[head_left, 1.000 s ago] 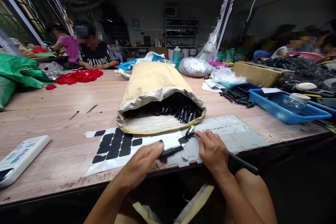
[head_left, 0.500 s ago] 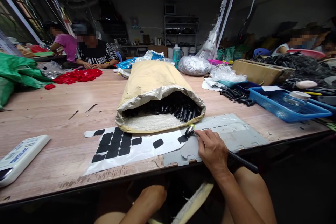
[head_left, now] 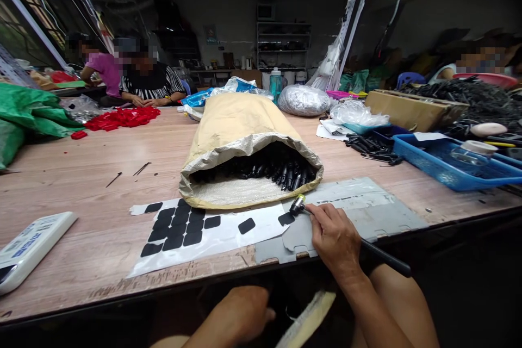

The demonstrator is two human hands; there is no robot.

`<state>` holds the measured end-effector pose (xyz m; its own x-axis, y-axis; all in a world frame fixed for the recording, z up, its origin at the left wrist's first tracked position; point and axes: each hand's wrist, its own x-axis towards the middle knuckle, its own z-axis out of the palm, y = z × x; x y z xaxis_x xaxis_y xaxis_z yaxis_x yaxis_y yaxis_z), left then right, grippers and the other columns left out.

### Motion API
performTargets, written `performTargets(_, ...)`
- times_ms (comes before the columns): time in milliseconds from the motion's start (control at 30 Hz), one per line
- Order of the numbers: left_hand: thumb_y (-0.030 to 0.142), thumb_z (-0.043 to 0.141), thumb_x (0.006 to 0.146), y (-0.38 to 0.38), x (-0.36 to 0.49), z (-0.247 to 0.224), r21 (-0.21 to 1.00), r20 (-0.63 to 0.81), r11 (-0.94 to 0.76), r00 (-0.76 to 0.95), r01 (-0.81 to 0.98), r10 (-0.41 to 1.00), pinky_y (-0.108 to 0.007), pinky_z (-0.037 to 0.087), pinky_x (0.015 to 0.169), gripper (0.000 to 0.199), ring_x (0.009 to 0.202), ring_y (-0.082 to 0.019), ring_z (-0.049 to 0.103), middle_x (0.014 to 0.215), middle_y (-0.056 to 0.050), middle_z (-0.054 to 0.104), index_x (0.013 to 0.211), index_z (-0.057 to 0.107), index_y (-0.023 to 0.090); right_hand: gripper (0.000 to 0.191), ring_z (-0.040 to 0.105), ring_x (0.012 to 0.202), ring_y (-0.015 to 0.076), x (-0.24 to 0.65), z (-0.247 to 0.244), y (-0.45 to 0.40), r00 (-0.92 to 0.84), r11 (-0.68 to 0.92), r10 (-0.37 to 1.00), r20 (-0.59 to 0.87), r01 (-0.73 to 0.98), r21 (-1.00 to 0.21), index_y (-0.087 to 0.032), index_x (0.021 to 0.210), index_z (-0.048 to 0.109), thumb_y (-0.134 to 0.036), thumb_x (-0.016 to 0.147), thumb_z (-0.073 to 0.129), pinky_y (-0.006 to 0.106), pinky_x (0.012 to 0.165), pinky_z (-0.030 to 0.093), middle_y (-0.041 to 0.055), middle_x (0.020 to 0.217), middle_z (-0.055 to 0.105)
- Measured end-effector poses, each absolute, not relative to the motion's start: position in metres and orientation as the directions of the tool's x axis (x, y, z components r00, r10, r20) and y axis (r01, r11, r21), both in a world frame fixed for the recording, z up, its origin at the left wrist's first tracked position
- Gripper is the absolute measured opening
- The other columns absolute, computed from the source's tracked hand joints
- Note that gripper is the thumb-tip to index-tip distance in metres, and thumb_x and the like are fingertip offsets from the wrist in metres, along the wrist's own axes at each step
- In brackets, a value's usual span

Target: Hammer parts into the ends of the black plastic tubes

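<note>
My right hand [head_left: 336, 236] is wrapped round a small mallet [head_left: 385, 257] with a black handle, a metal head and a yellow-green face. Its head is over the grey sheet [head_left: 359, 201], beside a black rounded square pad [head_left: 286, 218]. Below the table edge is my left hand [head_left: 248, 307], slightly blurred, its fingers mostly hidden. A white backing sheet [head_left: 228, 247] bears several black pads [head_left: 176, 228]. Behind it lies a beige woven sack [head_left: 248, 117], its mouth facing me and black slender parts [head_left: 291, 174] inside.
A white electronic device [head_left: 36, 244] lies at left, red pieces [head_left: 118, 118] farther back. Blue trays [head_left: 452, 168], a cardboard box [head_left: 411, 109] and heaped black parts [head_left: 485, 98] stand at right. Two people sit across the table; others are at far right. A yellowish strip [head_left: 310, 318] hangs below the edge.
My left hand has shifted right and up a little below the table. The mallet stays in my right hand beside the pad, and the view has moved slightly.
</note>
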<state>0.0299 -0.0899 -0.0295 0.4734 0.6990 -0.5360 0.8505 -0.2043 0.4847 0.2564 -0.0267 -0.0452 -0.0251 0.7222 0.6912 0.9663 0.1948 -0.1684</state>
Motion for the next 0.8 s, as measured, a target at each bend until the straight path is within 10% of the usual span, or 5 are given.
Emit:
performTargets(133,0.046,0.062,0.091,-0.068,0.012,0.036,0.728,-0.437,-0.318,0.769,0.607,0.467,-0.032,0.054,0.077,0.038,0.089,-0.026,0.073,0.097,-0.003,0.079,0.125,0.072,0.032,0.03,0.054,0.086,0.0196,0.257,-0.045,-0.026,-0.024,0.193,0.728,0.685,0.966,-0.171,-0.028,0.115,0.071,-0.016,0.094,0.054,0.032,0.077,0.037,0.0026,0.092,0.068)
performTargets(200,0.049,0.049,0.098,-0.032,0.001,0.055,0.781,-0.278,-0.299,0.734,0.548,0.62,-0.028,0.052,0.072,0.038,0.08,-0.022,0.07,0.086,-0.001,0.077,0.121,0.072,0.029,0.029,0.054,0.087,0.0196,0.257,-0.045,-0.026,-0.025,0.192,0.735,0.678,0.966,-0.172,-0.028,0.115,0.071,-0.017,0.094,0.054,0.032,0.077,0.037,0.0025,0.092,0.068)
performTargets(300,0.04,0.044,0.1,0.037,-0.012,0.053,0.522,0.076,-0.331,0.343,0.786,0.936,-0.031,0.048,0.083,0.037,0.098,-0.024,0.066,0.108,-0.007,0.072,0.118,0.071,0.023,0.028,0.053,0.087,0.0197,0.257,-0.045,-0.026,-0.022,0.189,0.74,0.673,0.966,-0.176,-0.028,0.115,0.071,-0.018,0.094,0.055,0.032,0.078,0.038,0.0019,0.093,0.068)
performTargets(433,0.022,0.049,0.093,0.1,-0.017,0.027,0.156,0.199,-0.187,0.155,0.97,0.968,-0.039,0.045,0.088,0.035,0.114,-0.032,0.054,0.119,-0.014,0.061,0.122,0.069,0.021,0.028,0.053,0.087,0.0196,0.257,-0.044,-0.026,-0.03,0.199,0.739,0.673,0.964,-0.175,-0.029,0.115,0.071,-0.018,0.094,0.055,0.032,0.079,0.039,0.0019,0.093,0.067)
performTargets(800,0.028,0.062,0.089,0.079,-0.009,0.036,0.147,0.139,-0.272,0.252,0.951,0.958,-0.042,0.037,0.086,0.013,0.104,-0.032,0.054,0.097,-0.009,0.071,0.095,0.072,0.022,0.028,0.055,0.089,0.0203,0.255,-0.041,-0.027,-0.012,0.189,0.749,0.662,0.962,-0.196,-0.028,0.114,0.071,-0.018,0.094,0.054,0.032,0.08,0.038,0.0029,0.093,0.067)
